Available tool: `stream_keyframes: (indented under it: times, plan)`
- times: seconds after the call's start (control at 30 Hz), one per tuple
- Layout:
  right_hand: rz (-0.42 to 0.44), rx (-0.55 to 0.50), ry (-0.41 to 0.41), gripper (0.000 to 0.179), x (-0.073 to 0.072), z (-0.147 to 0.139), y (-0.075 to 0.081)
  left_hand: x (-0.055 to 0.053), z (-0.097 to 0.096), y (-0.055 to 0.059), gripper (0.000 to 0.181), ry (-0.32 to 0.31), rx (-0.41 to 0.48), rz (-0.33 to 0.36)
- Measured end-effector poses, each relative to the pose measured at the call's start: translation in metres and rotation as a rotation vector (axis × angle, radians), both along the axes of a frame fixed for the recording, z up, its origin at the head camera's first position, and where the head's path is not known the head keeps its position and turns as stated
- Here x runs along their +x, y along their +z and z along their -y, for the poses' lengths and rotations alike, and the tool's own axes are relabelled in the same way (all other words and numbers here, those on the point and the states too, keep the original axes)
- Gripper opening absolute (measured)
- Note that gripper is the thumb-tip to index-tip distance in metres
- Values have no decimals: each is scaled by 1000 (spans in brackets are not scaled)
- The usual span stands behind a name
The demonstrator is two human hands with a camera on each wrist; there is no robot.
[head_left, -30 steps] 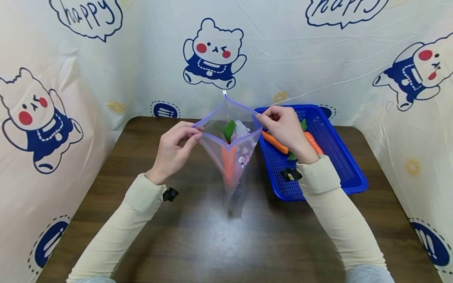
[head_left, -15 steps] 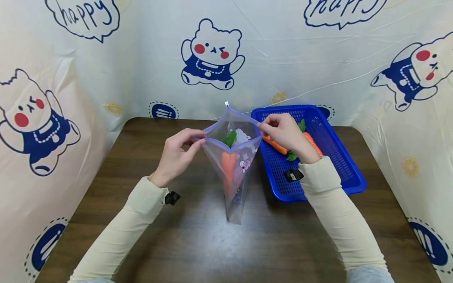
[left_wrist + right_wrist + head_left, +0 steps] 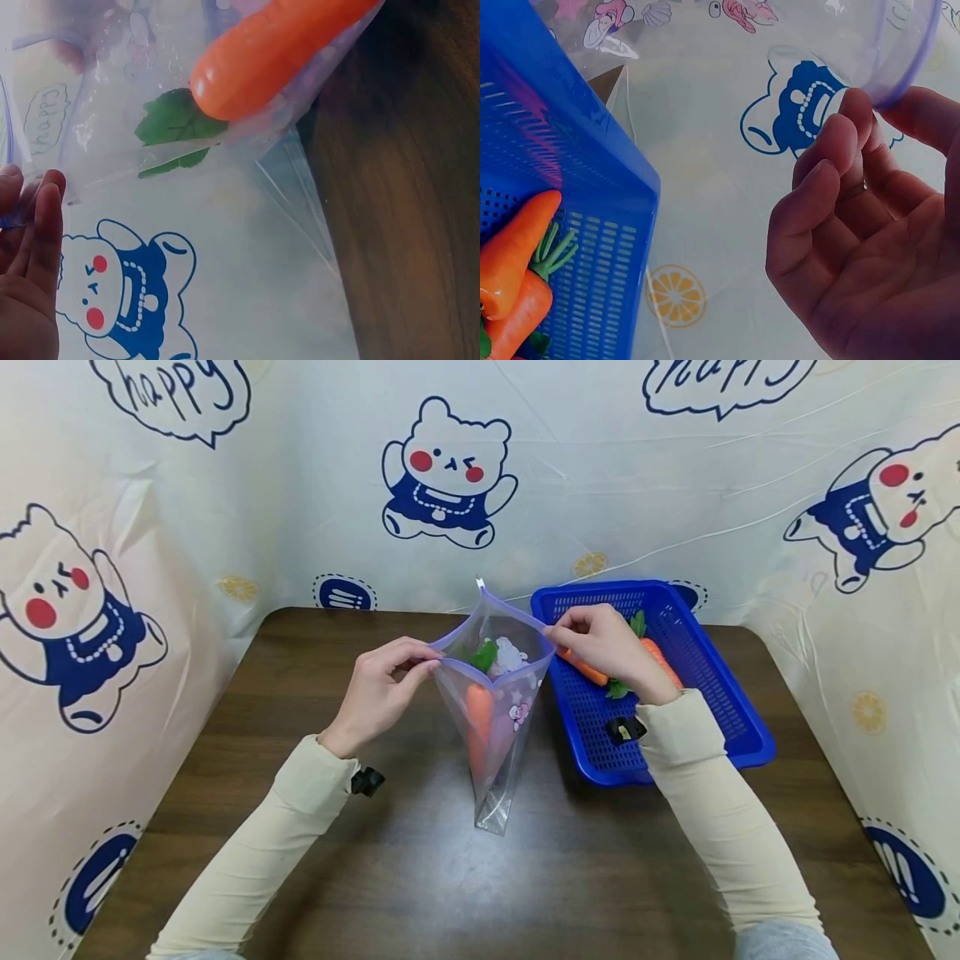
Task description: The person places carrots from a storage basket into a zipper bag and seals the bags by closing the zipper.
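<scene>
A clear zip bag (image 3: pixel 525 693) with a purple rim hangs upright between the hands, its mouth spread wide. The left hand (image 3: pixel 378 693) pinches the rim on the left side, and the right hand (image 3: pixel 600 647) pinches it on the right. Inside the bag lies an orange carrot (image 3: pixel 480 727) with a green leaf (image 3: pixel 484 655) above it. In the left wrist view the carrot (image 3: pixel 262 64) shows through the film, close to the leaf. The right wrist view shows thumb and fingertips meeting on the purple edge.
To the right, a blue plastic basket (image 3: pixel 723 693) stands on the brown wooden table (image 3: pixel 375 868). Carrots (image 3: pixel 510 262) with green tops lie in it, partly under the right forearm. A printed curtain (image 3: pixel 315 485) hangs behind and at both sides.
Both hands and the bag have come down slightly. The left hand has shifted right, so the bag's mouth is a little narrower. The basket has stayed in place.
</scene>
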State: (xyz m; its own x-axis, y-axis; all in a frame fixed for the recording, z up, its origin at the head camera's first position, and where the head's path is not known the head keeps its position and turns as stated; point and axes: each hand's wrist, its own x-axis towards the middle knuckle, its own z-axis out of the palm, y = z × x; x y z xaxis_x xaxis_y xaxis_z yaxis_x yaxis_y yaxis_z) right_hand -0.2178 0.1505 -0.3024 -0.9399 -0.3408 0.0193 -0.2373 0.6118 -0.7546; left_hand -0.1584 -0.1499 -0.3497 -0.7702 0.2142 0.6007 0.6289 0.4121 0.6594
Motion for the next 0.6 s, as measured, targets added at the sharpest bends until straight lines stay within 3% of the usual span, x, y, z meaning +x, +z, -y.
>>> stream_keyframes:
  times: [0.23, 0.6]
  plan:
    - [-49, -2, -55, 24, -3, -6, -2, 2, 0, -1, 10, 8, -15, 6]
    - [2, -111, -222, 29, -13, -18, -4, 3, 1, 0, 12, -6, -40, 54]
